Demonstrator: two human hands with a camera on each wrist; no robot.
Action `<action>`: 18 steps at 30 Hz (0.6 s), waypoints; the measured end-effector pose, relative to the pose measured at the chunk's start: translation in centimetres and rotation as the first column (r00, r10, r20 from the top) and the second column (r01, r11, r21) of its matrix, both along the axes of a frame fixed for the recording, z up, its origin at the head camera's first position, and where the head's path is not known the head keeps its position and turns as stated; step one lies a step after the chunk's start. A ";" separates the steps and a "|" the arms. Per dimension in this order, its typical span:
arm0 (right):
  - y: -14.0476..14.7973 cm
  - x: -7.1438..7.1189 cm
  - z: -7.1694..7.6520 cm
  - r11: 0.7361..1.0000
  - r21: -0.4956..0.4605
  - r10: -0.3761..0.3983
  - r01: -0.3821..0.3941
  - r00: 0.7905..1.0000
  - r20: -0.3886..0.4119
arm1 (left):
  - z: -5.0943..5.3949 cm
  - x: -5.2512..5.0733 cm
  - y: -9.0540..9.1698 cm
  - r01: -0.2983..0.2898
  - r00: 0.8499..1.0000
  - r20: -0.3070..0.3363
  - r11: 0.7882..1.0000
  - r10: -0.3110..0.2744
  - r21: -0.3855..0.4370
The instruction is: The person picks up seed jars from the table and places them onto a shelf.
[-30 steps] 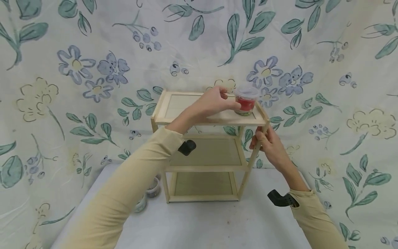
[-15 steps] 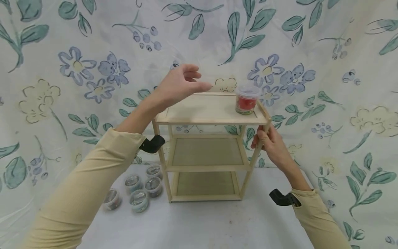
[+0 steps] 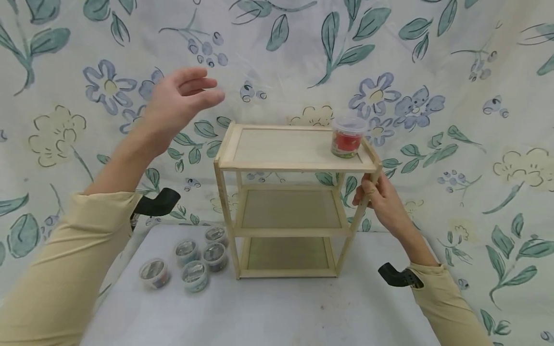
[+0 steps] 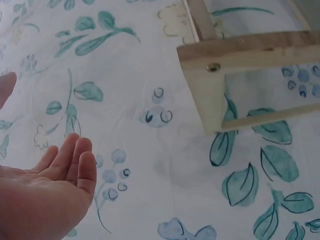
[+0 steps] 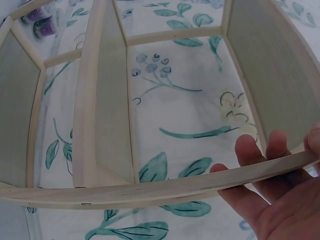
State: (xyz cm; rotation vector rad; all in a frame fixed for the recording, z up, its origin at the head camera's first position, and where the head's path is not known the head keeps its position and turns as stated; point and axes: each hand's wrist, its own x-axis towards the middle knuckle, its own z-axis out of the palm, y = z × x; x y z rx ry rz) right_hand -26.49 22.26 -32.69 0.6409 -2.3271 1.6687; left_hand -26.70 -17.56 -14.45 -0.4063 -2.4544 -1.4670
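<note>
A three-tier wooden shelf [image 3: 281, 233] stands on the white table. On the right end of its top board sits a clear lidded tub [image 3: 347, 139] with a red label. My left hand [image 3: 179, 98] is raised in the air left of the shelf, fingers loosely extended, holding nothing; the left wrist view shows that hand [image 4: 55, 192] apart from the shelf's corner. My right hand [image 3: 385, 199] grips the shelf's front right post just below the top board. In the right wrist view its fingers [image 5: 250, 150] wrap round the wooden post [image 5: 165, 190].
Several small lidded tubs [image 3: 195, 275] stand grouped on the table [image 3: 277, 312] left of the shelf. Behind hangs a floral-patterned sheet [image 3: 277, 91]. Black wrist cameras are worn at both cuffs.
My left hand has let go of the red-labelled tub and moved left and up, away from the shelf. The tub stays on the top board. The right hand keeps its grip on the post.
</note>
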 end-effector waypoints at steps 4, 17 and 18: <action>0.0 -0.1 0.0 1.000 -0.006 0.009 -0.009 1.000 0.000 | -0.6 0.2 -2.4 -0.045 0.999 0.002 0.999 0.045 0.019; 0.1 -0.2 0.1 1.000 0.002 0.003 -0.003 1.000 -0.003 | -8.8 0.0 -10.3 -0.128 0.983 0.120 0.985 0.142 -0.114; 0.2 -0.2 0.0 1.000 -0.002 0.006 -0.006 1.000 -0.005 | -9.6 0.0 -10.8 -0.127 0.981 0.134 0.985 0.142 -0.115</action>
